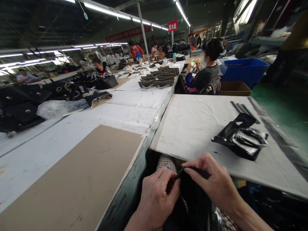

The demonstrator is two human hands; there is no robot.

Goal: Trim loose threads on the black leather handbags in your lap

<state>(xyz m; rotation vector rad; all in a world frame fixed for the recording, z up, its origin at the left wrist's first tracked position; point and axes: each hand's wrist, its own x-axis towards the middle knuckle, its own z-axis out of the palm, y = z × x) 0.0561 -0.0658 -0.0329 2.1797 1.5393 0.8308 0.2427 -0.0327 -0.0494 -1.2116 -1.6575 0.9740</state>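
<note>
My left hand [157,195] is closed, thumb and fingers pinching the edge of a black leather-like piece [193,200] over my lap. Thumb and fingertips of my right hand [214,183] grip the same edge a little farther right. Most of the piece hangs down in shadow, so its full shape is hidden. Beyond my right hand, a shiny black bag [247,141] with handles lies on the white-covered table [190,125]. Several dark flat strips [245,112] rest behind that bag.
On the long white worktable [130,112] at left lie a tan board [81,176], black bags [26,110] and rows of olive-grey pieces [160,77]. A seated co-worker [207,73] is ahead, near a blue bin [243,70] and a cardboard box [234,88].
</note>
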